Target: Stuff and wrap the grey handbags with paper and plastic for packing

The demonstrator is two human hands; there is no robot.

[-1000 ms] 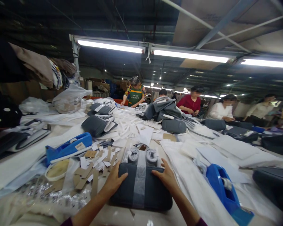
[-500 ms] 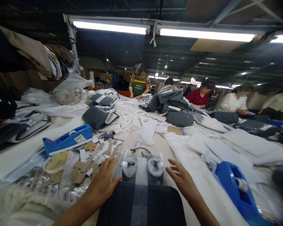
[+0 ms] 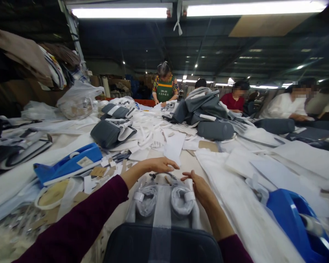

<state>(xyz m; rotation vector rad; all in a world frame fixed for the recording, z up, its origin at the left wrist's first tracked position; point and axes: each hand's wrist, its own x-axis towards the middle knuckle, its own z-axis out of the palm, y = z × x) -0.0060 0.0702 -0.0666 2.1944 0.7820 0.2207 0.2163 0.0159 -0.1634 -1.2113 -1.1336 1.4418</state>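
A: What lay at the far left?

B: A pale roll [image 3: 53,193], with a blue dispenser [image 3: 68,164] just beyond it, then card scraps [image 3: 98,171].

A: And the left hand [image 3: 160,165]?

B: It reached over the far end of the bag [image 3: 134,241], fingers stretched rightward and loosely parted, nothing visible in its hold. I couldn't tell whether it touched anything beneath.

A: Where was the bag itself?

B: Close to the wearer, in the middle, on the table. Tape [image 3: 161,219] ran down its centre, and at its far end sat two wrapped coils, the left coil [image 3: 151,208] and the right coil [image 3: 177,204], one either side of the tape.

A: The right hand [image 3: 199,184]?

B: Beside the right coil, fingers half curled towards the left fingertips, a small gap between. Whether it pinched anything, I couldn't tell.

A: Farther right?

B: A white sheet [image 3: 235,204], then a second dispenser [image 3: 286,219].
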